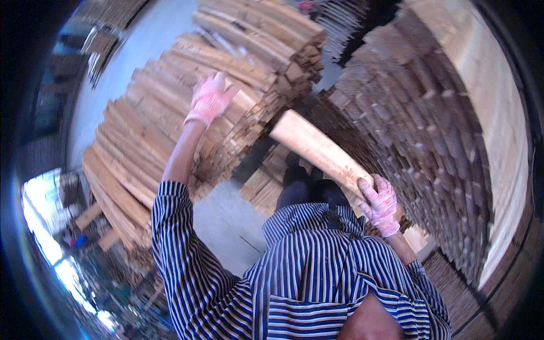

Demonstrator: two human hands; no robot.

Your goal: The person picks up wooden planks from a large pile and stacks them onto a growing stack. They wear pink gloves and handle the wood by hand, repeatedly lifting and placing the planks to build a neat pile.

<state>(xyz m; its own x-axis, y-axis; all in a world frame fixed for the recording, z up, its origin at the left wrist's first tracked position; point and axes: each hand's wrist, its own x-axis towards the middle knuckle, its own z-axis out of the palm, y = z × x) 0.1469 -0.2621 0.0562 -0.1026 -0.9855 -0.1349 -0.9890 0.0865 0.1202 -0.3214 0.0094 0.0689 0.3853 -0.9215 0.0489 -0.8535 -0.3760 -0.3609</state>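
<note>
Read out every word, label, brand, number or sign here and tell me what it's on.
None readable: I see no lettering on the board in the right hand, the stacked planks or the striped shirt.
The clutter at lower left is too blurred to tell.

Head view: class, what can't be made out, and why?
In the head view:
The loose board in the right hand: its underside faces away.
The left hand over the stacked boards: its back hides whether it touches them.
The clutter at lower left: too small and blurred.
The pale wood at far right: its upper end is cut off by the top edge.
</note>
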